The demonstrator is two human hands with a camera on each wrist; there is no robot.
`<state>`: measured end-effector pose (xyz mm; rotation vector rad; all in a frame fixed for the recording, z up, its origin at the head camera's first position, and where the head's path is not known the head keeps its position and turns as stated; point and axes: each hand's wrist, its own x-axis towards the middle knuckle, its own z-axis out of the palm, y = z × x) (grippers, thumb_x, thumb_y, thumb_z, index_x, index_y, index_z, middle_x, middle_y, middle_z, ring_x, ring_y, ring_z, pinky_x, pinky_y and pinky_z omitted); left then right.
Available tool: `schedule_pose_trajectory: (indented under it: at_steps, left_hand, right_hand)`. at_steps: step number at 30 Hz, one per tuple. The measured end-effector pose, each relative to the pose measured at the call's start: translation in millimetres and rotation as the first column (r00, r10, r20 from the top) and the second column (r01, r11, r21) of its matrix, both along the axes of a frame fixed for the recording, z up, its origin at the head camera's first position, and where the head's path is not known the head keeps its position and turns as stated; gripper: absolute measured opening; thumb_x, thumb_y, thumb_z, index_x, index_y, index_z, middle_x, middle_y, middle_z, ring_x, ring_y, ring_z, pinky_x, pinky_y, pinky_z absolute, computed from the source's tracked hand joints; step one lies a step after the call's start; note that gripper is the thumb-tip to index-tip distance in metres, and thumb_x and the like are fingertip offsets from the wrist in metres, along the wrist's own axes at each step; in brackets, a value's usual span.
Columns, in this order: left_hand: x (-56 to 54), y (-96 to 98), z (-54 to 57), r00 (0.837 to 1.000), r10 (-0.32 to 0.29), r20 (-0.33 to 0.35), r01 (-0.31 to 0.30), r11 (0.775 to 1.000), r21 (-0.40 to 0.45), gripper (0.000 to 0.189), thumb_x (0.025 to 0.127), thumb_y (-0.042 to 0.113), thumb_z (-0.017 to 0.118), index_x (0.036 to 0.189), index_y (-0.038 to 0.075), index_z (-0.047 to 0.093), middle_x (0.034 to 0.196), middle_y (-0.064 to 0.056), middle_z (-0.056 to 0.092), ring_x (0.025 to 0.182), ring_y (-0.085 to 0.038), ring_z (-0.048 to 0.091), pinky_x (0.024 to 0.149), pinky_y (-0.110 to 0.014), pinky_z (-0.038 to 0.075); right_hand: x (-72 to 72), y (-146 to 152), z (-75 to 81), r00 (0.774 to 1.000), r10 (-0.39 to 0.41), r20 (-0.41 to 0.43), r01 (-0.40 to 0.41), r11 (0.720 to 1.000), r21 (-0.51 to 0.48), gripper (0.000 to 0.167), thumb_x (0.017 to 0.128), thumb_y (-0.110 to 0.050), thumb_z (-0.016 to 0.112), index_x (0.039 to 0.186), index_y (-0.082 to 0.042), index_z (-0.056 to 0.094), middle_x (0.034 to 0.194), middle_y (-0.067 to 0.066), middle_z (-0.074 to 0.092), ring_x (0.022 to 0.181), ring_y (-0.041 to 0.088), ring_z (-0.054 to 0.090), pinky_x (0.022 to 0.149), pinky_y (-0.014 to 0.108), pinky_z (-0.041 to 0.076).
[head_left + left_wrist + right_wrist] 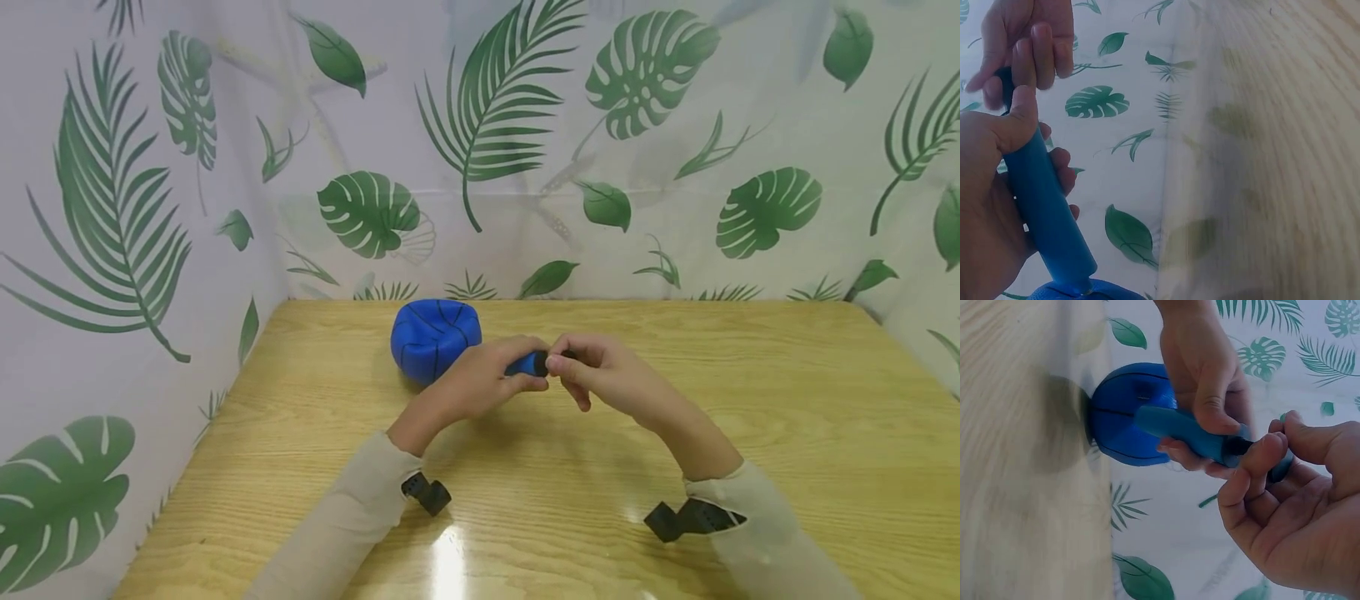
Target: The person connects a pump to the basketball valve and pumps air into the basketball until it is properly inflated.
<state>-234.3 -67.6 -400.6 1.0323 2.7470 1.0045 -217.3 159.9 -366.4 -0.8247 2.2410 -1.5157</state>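
Observation:
A blue hand pump (527,364) for balls lies across between the hands. My left hand (487,377) grips its blue barrel (1047,206), fingers and thumb wrapped round it. With curled fingers and thumb, my right hand (611,377) holds the black handle (1282,467) at the other end, close to the left fingertips. Dented on top, a blue ball (431,342) with black lines sits on the table just left of the pump. In both wrist views the barrel's far end overlaps the ball. The left hand hides most of the pump in the head view.
The wooden table (570,517) reaches back to a white cloth wall (510,242) printed with green leaves. A similar wall stands along the left. Small black wrist cameras sit at both beige sleeves (352,492).

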Motion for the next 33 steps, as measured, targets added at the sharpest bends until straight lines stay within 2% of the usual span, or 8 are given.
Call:
schedule_pose_trajectory:
  at_steps: [3,7,11,14,17,21,27,33]
  left_hand:
    - [-3.3,-4.5,1.8,0.999,0.032,0.017,-0.033,0.999,0.012,0.043,0.102,0.042,0.060,0.139,0.022,0.057,0.134,0.003,0.065,0.120,-0.017,0.063,0.103,-0.041,0.051]
    - [-7.7,-12.1,6.2,0.997,0.073,-0.007,-0.073,0.997,0.025,0.045,0.100,0.041,0.063,0.140,0.019,0.058,0.136,0.000,0.064,0.124,-0.019,0.062,0.105,-0.043,0.050]
    - [-9.9,-18.1,8.8,0.996,0.091,-0.021,-0.091,0.995,0.033,0.047,0.100,0.039,0.064,0.142,0.018,0.056,0.140,-0.002,0.062,0.128,-0.021,0.060,0.106,-0.043,0.049]
    - [-10.1,-18.9,9.3,0.995,0.092,-0.032,-0.091,0.995,0.034,0.047,0.100,0.038,0.064,0.142,0.017,0.056,0.140,-0.003,0.062,0.129,-0.022,0.060,0.106,-0.044,0.049]
    - [-9.4,-17.0,8.2,0.994,0.098,-0.053,-0.097,0.995,0.025,0.046,0.100,0.037,0.065,0.141,0.016,0.057,0.140,-0.003,0.063,0.129,-0.022,0.060,0.107,-0.043,0.049]
    - [-6.7,-11.8,6.6,0.992,0.092,-0.087,-0.091,0.996,0.009,0.044,0.099,0.036,0.066,0.137,0.016,0.059,0.136,-0.003,0.065,0.126,-0.021,0.062,0.106,-0.042,0.050]
    - [-1.8,-1.7,4.1,0.993,0.038,-0.109,-0.042,0.999,-0.034,0.041,0.101,0.038,0.064,0.135,0.016,0.059,0.123,0.000,0.069,0.105,-0.015,0.064,0.093,-0.036,0.053]
    - [2.2,5.3,0.4,0.993,-0.007,-0.119,0.001,0.999,-0.049,0.037,0.101,0.037,0.063,0.134,0.019,0.060,0.117,0.004,0.070,0.095,-0.011,0.063,0.082,-0.028,0.049]
  right_hand:
    - [1.0,10,9.3,0.999,0.015,-0.045,-0.016,0.999,-0.041,0.017,0.108,-0.016,0.051,0.098,-0.008,0.060,0.065,-0.001,0.049,0.052,0.018,0.049,0.058,0.033,0.047]
    - [3.9,25,25.6,0.994,0.008,-0.107,-0.020,0.994,-0.108,0.017,0.108,-0.010,0.050,0.095,-0.011,0.060,0.067,-0.002,0.048,0.053,0.018,0.048,0.055,0.032,0.048]
    - [8.1,34,37.7,0.988,-0.011,-0.156,-0.010,0.990,-0.138,0.017,0.107,-0.007,0.050,0.094,-0.008,0.060,0.067,0.001,0.048,0.055,0.020,0.048,0.055,0.032,0.047]
    - [9.5,34,40.0,0.985,-0.024,-0.172,0.000,0.990,-0.138,0.017,0.107,-0.007,0.050,0.093,-0.005,0.059,0.067,0.003,0.048,0.055,0.021,0.048,0.056,0.033,0.047]
    - [8.3,30,37.0,0.986,-0.036,-0.165,0.015,0.992,-0.128,0.017,0.107,-0.009,0.051,0.092,-0.005,0.059,0.066,0.002,0.048,0.054,0.021,0.050,0.057,0.033,0.047]
    - [4.3,23,26.1,0.995,-0.013,-0.102,0.002,0.994,-0.109,0.018,0.108,-0.013,0.050,0.093,-0.008,0.059,0.067,-0.001,0.049,0.055,0.020,0.051,0.057,0.032,0.049]
    - [-2.2,8,3.0,0.999,0.026,-0.040,-0.029,0.995,-0.091,0.019,0.109,-0.019,0.050,0.094,-0.011,0.060,0.067,-0.003,0.050,0.054,0.019,0.052,0.059,0.032,0.049]
    - [-3.6,-6,-11.7,1.000,-0.003,-0.001,0.003,0.998,-0.063,0.025,0.108,-0.021,0.052,0.095,0.000,0.058,0.064,-0.003,0.051,0.054,0.013,0.051,0.056,0.030,0.050]
